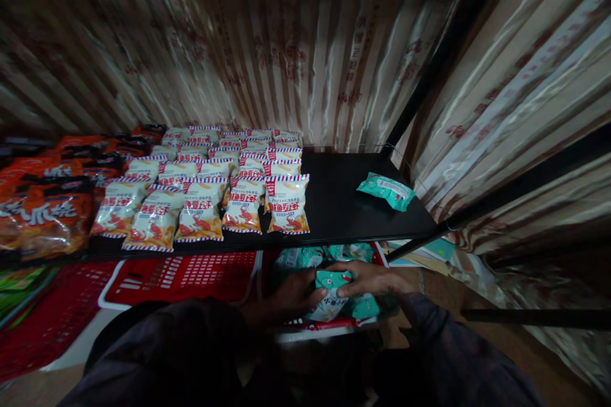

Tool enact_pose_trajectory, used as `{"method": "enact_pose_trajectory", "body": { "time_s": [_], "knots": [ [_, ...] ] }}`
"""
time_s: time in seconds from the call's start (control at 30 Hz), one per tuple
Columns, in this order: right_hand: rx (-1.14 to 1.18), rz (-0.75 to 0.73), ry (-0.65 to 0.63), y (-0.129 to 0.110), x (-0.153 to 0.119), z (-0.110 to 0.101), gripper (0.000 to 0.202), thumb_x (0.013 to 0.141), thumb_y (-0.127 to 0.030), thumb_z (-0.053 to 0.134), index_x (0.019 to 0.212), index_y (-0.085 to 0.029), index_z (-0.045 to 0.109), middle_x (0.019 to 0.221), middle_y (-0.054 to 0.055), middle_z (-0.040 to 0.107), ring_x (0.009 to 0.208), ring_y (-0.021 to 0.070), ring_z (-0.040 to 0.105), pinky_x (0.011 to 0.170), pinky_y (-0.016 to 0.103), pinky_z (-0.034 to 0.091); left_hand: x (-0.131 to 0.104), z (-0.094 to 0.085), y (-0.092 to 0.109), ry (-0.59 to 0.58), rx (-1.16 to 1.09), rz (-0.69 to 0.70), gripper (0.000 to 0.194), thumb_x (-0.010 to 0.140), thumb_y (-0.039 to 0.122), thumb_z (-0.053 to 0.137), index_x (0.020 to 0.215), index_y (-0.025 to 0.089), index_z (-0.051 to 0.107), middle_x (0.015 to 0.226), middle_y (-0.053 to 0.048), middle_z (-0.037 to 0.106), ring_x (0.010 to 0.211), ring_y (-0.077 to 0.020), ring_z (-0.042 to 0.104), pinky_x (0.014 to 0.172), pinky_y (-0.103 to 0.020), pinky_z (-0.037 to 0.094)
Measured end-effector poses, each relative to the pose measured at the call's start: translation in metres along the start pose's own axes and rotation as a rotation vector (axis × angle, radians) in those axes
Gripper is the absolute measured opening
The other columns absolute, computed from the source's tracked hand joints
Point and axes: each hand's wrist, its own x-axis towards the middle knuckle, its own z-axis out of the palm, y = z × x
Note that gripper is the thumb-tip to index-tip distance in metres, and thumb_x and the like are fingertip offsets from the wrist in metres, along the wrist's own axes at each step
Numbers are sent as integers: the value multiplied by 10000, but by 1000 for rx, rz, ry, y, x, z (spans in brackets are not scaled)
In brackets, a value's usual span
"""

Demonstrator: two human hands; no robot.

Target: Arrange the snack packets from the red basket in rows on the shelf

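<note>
Both my left hand (296, 294) and my right hand (370, 278) are closed on one teal and white snack bag (333, 296), gripping its two sides with the thumbs on its front. I hold it upright over a red basket (315, 325) that contains several more teal snack bags (361, 308). The bags deeper in the basket are partly hidden by my hands. On the black shelf (334, 203) above, a single teal snack bag (387, 191) lies flat towards the right end. Rows of white and orange snack bags (289, 205) stand on the shelf's middle part.
Orange snack bags (57, 216) fill the shelf's left part. An adjacent red basket (191, 276) and another red basket (52, 324) with green packets (21, 286) stand below. A slanted black shelf post (429, 238) rises at right. Pleated printed sheeting (305, 44) hangs behind.
</note>
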Motion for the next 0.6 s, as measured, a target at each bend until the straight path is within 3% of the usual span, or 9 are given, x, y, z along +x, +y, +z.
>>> {"method": "enact_pose_trajectory", "body": {
  "time_s": [0.17, 0.3, 0.43, 0.6],
  "knots": [
    [112, -48, 46, -14, -7, -16, 550, 735, -524, 731, 1175, -201, 660, 1049, 33, 711, 936, 216, 664, 794, 314, 533, 12, -4, 15, 88, -102, -66, 327, 888, 489, 489, 931, 181, 592, 860, -37, 668, 817, -183, 612, 794, -288, 496],
    [237, -22, 164, -20, -2, -19, 522, 681, -565, 761, 1013, -168, 697, 833, 10, 699, 709, 157, 641, 588, 242, 516, 23, -10, 21, 141, -265, -111, 317, 880, 458, 511, 1039, 190, 569, 954, -44, 692, 895, -196, 629, 813, -297, 502],
    [268, -29, 181, -28, -1, -21, 462, 691, -560, 757, 915, -161, 692, 731, -11, 664, 654, 136, 620, 547, 218, 499, 26, -13, 23, 136, -364, -134, 459, 824, 424, 609, 1206, 191, 506, 1108, -64, 690, 1008, -227, 642, 877, -340, 509],
    [280, -66, 228, -36, -2, -33, 467, 689, -555, 760, 937, -164, 698, 720, -17, 667, 647, 138, 615, 546, 220, 491, 32, -17, 34, 194, -423, -141, 448, 826, 394, 609, 1199, 156, 530, 1145, -103, 686, 1027, -249, 658, 892, -381, 524]
  ]
}}
